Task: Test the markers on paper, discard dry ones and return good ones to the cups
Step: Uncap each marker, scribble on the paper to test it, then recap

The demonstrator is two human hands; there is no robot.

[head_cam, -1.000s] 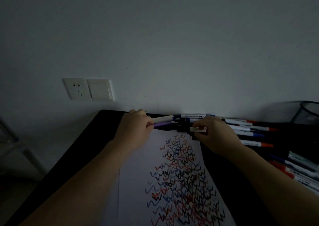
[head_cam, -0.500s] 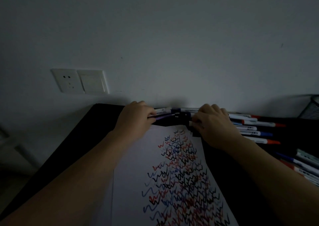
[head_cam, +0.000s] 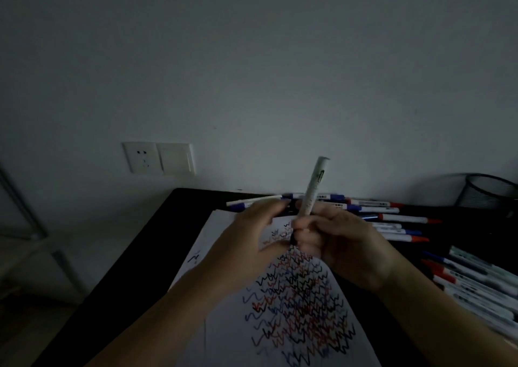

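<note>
My right hand (head_cam: 340,240) grips a white marker (head_cam: 312,187) that stands almost upright, its dark lower end down near the paper (head_cam: 224,324). My left hand (head_cam: 249,240) hovers just left of it, fingers extended toward the marker's lower end; motion blur hides whether they touch it. The white paper lies under both hands and is covered with red, blue and black zigzag test lines. A row of capped markers (head_cam: 398,218) lies along the wall behind my hands.
More markers (head_cam: 476,279) lie packed at the right edge of the black table (head_cam: 157,243). A black mesh cup (head_cam: 487,192) stands at the back right against the wall. A wall socket and switch (head_cam: 158,157) sit at the left.
Both hands came back from the marker row by the wall. My right hand has lifted one white marker upright over the paper, and my left hand moved beside its lower end.
</note>
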